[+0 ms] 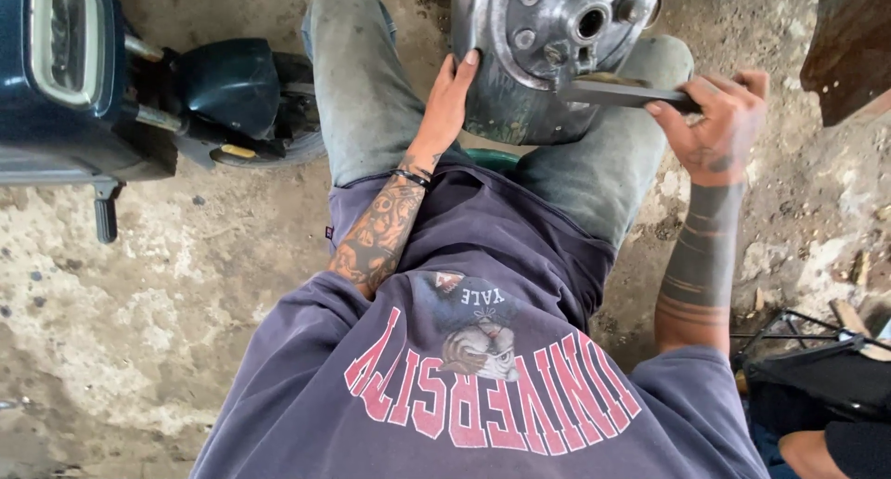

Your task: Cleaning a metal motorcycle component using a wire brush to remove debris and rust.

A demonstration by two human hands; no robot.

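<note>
A grey metal engine casing (pixel 543 33) with bolts and a round centre hole rests between my knees at the top of the head view. My left hand (pixel 450 94) lies flat against its left side, fingers spread. My right hand (pixel 719 117) grips the handle of a flat dark tool (pixel 617 92) like a wire brush. The tool's head lies against the casing's lower face near the hole. I am seated, in grey jeans and a purple shirt with red lettering.
A dark blue scooter (pixel 102 80) stands at the upper left on the rough concrete floor (pixel 139 303). A brown panel (pixel 849 43) is at the upper right. A black metal frame (pixel 807 349) and another person's limb (pixel 817 451) sit at the lower right.
</note>
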